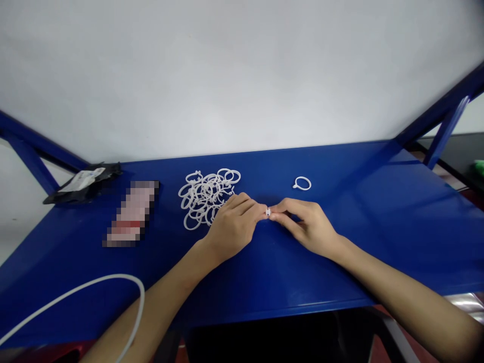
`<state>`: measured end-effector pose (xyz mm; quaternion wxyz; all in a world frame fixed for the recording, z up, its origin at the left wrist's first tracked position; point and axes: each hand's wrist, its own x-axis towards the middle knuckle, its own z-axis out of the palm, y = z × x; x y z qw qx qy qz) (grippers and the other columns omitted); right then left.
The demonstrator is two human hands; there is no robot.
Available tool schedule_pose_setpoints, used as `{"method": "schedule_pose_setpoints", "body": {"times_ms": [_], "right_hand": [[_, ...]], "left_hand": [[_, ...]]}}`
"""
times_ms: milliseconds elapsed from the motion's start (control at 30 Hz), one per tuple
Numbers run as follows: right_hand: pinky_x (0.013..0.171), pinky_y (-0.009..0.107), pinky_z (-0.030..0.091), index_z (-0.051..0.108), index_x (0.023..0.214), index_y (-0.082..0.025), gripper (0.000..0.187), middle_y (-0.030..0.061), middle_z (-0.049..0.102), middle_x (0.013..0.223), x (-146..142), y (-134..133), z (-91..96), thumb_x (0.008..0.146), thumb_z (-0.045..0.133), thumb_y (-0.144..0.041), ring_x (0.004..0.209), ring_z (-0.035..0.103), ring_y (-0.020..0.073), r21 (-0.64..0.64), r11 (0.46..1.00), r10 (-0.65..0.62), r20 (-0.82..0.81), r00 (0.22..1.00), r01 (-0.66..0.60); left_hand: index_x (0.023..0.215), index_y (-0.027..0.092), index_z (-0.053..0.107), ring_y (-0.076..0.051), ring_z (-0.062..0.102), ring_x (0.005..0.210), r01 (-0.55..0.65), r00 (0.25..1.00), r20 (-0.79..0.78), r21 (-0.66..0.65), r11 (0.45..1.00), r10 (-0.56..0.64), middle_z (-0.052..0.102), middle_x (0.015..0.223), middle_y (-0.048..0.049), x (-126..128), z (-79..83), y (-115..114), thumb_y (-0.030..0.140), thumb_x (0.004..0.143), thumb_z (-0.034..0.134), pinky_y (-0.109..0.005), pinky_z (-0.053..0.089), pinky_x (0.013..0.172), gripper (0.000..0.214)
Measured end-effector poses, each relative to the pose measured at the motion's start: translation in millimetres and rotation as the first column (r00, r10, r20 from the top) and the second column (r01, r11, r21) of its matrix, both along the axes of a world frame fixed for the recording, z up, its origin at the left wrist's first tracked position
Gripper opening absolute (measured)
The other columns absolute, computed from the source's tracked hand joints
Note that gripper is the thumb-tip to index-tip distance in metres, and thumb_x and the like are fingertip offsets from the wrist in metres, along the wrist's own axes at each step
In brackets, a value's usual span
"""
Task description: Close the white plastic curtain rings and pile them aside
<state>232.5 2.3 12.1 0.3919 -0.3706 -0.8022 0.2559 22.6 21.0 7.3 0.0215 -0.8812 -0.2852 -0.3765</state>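
Note:
Both my hands meet over the middle of the blue table, fingertips almost touching. Between them is a small white plastic piece (268,212), seen end-on; it looks like part of a white ring, but most of it is hidden by the fingers. My left hand (235,222) pinches it from the left, and my right hand (308,224) pinches it from the right. Just behind and left of my left hand lies a tangled pile of white plastic rings (200,199) with small knobs. One single white ring (303,183) rests apart, beyond my right hand.
A pixelated flat object with a dark edge (132,214) lies left of the pile. Behind it sits a black plastic packet (85,182) with a white label. A white cable (113,276) loops across the lower left, over my left forearm. Blue metal braces (446,133) flank the blue table (397,222).

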Motion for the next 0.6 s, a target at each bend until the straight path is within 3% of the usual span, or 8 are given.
{"method": "schedule_pose_setpoints", "body": {"times_ms": [600], "right_hand": [[0.074, 0.026, 0.054, 0.067, 0.096, -0.021, 0.017, 0.0023, 0.073, 0.090, -0.7, -1.9, 0.0, 0.103, 0.052, -0.026, 0.081, 0.070, 0.0144, -0.008, 1.000, 0.019, 0.021, 1.000, -0.019]], "left_hand": [[0.079, 0.018, 0.059, -0.016, 0.058, 0.072, -0.045, 0.999, 0.006, 0.052, 0.998, 0.044, 0.067, 0.070, -0.0006, 8.3, -5.7, -3.9, 0.010, 0.100, 0.047, -0.031, 0.050, 0.069, 0.026]]}}
